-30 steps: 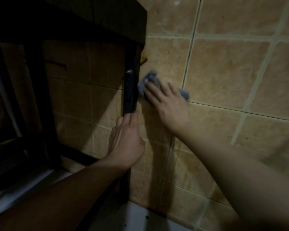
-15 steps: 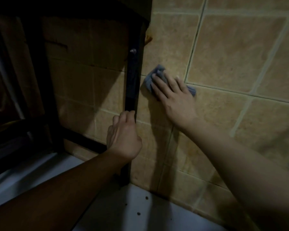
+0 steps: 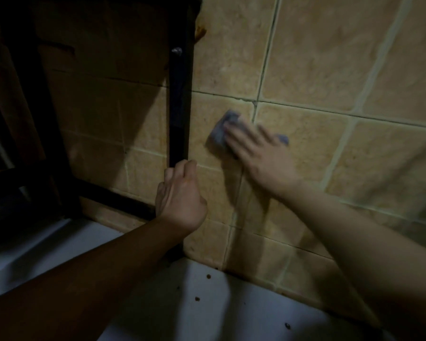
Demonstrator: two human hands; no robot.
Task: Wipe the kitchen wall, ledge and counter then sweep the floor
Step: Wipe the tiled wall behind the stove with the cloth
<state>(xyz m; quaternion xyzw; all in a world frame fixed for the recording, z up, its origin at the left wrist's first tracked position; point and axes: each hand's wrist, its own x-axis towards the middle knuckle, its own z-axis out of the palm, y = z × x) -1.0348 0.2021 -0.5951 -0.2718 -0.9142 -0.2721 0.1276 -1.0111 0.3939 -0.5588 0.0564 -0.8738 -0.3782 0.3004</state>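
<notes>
The right hand (image 3: 261, 156) pressed a blue cloth (image 3: 219, 134) flat-fingered against the tiled wall (image 3: 330, 57); the left hand (image 3: 180, 198) gripped the black post (image 3: 178, 107)

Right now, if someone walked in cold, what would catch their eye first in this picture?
Probably the right hand pressing a blue cloth flat against the tan tiled wall, mid-frame. Next, the left hand gripping the black post of a dark frame standing against the wall at left. Below, small dark specks dot the white counter.
</notes>
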